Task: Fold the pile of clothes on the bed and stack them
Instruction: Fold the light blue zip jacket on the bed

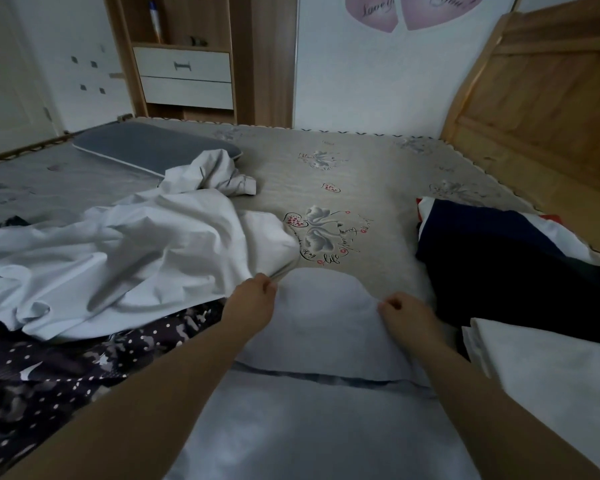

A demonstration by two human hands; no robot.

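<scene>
Both arms outstretched — left hand, right hand — fingers curled.

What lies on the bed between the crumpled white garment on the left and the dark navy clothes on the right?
In the head view, bare printed bedsheet lies there; nearer, the pale folded garment gripped by both hands.

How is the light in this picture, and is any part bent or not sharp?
Head view: dim, bluish, soft light without hard shadows; wide-angle lens curves the wooden headboard and the bed's far edge; forearms look stretched; both hands, left hand and right hand, slightly soft.
</scene>
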